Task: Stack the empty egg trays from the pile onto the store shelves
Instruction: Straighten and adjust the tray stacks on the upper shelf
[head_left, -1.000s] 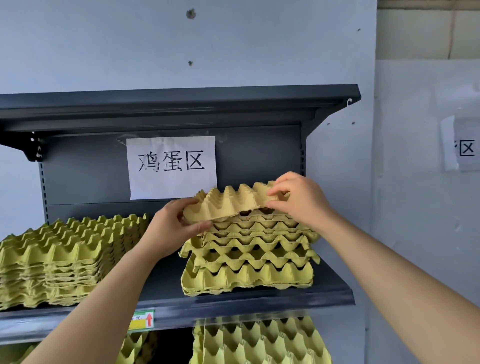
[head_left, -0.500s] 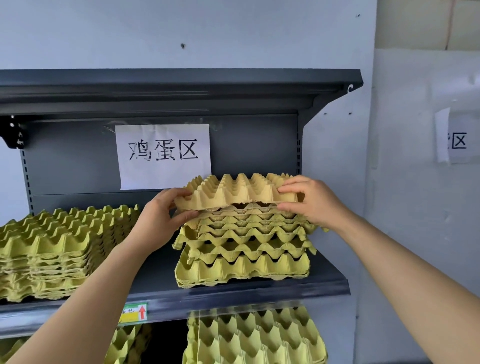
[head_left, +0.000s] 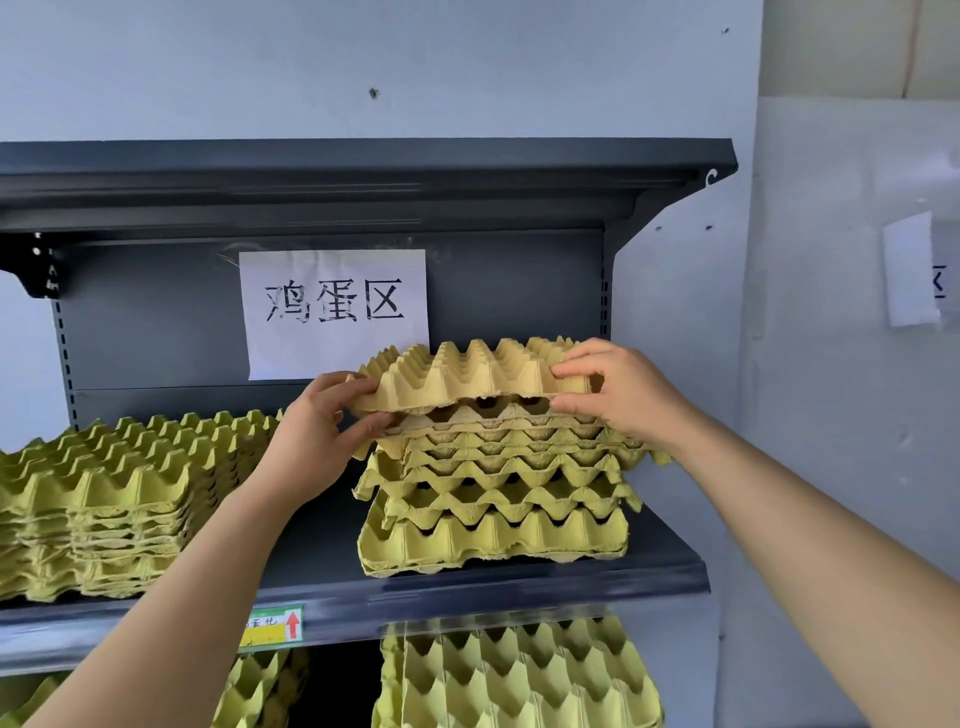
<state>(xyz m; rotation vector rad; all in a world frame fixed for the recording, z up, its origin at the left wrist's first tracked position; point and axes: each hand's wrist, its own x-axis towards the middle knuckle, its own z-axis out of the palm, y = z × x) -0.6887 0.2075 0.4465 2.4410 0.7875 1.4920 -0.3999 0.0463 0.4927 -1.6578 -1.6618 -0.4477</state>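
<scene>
**Top tray held at both ends over the right-hand stack**

Head view. The top egg tray (head_left: 483, 374), tan and cone side up, sits at the top of the right stack (head_left: 498, 499) of yellow-green trays on the middle shelf (head_left: 519, 587). A narrow dark gap shows under its front edge; whether its rear rests on the tray below cannot be told.

Left hand (head_left: 317, 441) – pinches the tray's left edge, fingers curled over the rim and thumb beneath. Right hand (head_left: 618, 395) – grips the right end the same way, with fingers (head_left: 571, 370) curled on top and below the rim.

The stack is uneven, its trays offset from one another, and it stands near the shelf's right end. A second, neater stack (head_left: 104, 509) stands at the left of the same shelf, well apart from the first.

On the back panel behind the hands is a white paper sign (head_left: 335, 312) with three printed characters. A green-and-yellow label (head_left: 270, 626) with a red arrow sits on the shelf's front lip. More trays (head_left: 519, 680) lie on the level below.
</scene>
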